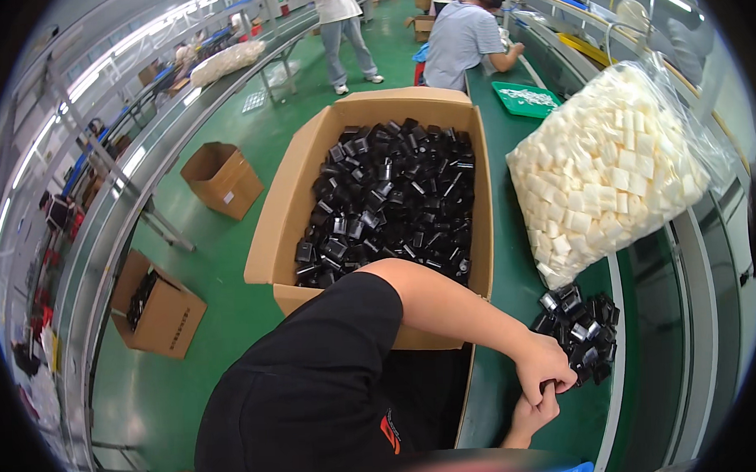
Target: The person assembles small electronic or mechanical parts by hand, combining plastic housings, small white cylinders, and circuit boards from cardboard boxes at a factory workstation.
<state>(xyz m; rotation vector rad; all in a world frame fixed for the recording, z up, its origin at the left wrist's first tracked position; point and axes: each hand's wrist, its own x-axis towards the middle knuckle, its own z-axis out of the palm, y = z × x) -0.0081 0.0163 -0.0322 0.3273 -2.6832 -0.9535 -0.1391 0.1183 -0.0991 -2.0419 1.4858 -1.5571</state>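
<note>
My left hand (545,365) reaches across to the green work surface on the right, its fingers closed and bent down. Just below it, my right hand (534,414) is closed too, and the two hands meet. Between their fingertips is a small dark piece, mostly covered, that looks like one of the black plastic parts. A loose pile of glossy black plastic parts (596,332) lies right beside the hands. Left of the work surface stands a large open cardboard box (265,219), filled with many similar black parts (393,194).
A clear bag of cream-coloured foam blocks (605,178) leans beyond the pile. Further back is a green tray (515,106) of small white pieces. A seated person (463,46) works there; another person (344,37) stands. Two cardboard boxes (222,179) (168,318) sit on the floor at left.
</note>
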